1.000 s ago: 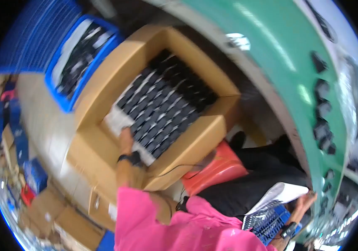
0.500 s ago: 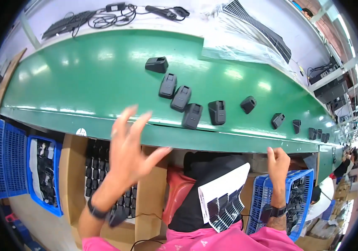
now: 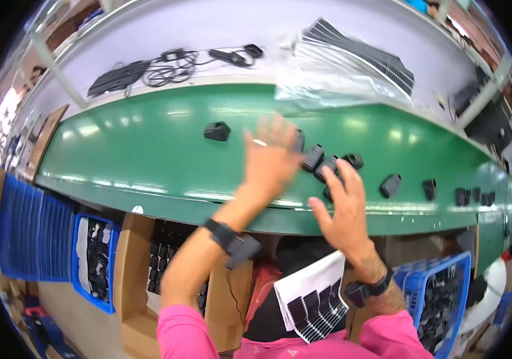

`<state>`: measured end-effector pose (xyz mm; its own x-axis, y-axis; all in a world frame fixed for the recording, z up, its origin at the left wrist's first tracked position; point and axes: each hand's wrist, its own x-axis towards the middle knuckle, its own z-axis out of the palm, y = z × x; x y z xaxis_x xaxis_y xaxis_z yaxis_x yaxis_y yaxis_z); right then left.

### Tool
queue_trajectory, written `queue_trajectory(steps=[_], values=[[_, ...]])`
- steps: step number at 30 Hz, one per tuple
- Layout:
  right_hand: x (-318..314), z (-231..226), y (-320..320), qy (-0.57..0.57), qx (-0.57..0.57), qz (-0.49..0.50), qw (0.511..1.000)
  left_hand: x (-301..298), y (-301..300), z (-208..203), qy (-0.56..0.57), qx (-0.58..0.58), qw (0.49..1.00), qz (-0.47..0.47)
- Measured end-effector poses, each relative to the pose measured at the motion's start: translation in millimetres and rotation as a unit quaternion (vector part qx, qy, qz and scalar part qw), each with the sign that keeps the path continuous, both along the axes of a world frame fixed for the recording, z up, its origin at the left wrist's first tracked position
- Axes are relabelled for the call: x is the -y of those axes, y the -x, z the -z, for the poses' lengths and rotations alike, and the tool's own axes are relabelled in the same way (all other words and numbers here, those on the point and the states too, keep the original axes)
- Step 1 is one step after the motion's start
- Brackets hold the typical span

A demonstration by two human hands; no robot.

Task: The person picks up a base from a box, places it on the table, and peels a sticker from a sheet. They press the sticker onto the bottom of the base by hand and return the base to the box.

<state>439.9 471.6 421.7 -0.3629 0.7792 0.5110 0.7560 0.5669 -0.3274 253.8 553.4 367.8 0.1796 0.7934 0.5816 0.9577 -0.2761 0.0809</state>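
Observation:
My left hand, blurred by motion, lies over the green bench with its fingers spread. Beside it, on its right, is a group of black plastic blocks with recessed tops, including one block and another. My right hand reaches in from the near side, thumb and fingers apart, fingertips at the group's right end. It partly hides one block there; I cannot tell whether it touches it. A separate black block sits left of my left hand. Black devices are strapped to both my wrists.
More black blocks stand spaced along the green bench to the right. At the back are cables and plastic-wrapped black strips. Below are a cardboard box and blue crates. A white sheet with black labels lies on my lap.
Both hands have moved up over the bench, the left one rightward too. The group of blocks has shifted right, nearer the spaced ones. The view has tilted upward.

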Motion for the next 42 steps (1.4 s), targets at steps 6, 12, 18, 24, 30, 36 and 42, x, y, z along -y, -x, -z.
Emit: queue_trajectory(steps=[6,12,18,24,30,36,42], values=[[40.1,36.8,-115.1,0.044,-0.047,0.137,0.988,-28.1,150.4,13.1,0.154,0.051,0.986,-0.047],[141.2,86.2,-115.4,0.184,-0.123,0.081,0.972,-12.8,131.7,11.9,0.091,0.023,0.991,-0.098],[180.6,108.9,-99.9,0.442,-0.218,0.157,0.856,122.1,25.8,-21.8,0.115,0.376,0.917,0.061],[185.6,101.0,-77.8,0.484,-0.377,0.226,0.757,238.1,-64.9,-5.7,0.316,0.687,0.602,0.257],[174.5,89.0,-71.0,0.178,-0.202,0.237,0.934,227.1,-89.0,48.3,0.311,0.796,0.497,0.153],[173.0,87.2,-60.1,0.145,-0.115,0.096,0.978,236.0,-95.3,51.3,0.293,0.804,0.501,0.127],[174.3,89.0,-53.9,0.161,-0.128,0.125,0.971,232.2,-95.0,52.3,0.272,0.839,0.452,0.135]])
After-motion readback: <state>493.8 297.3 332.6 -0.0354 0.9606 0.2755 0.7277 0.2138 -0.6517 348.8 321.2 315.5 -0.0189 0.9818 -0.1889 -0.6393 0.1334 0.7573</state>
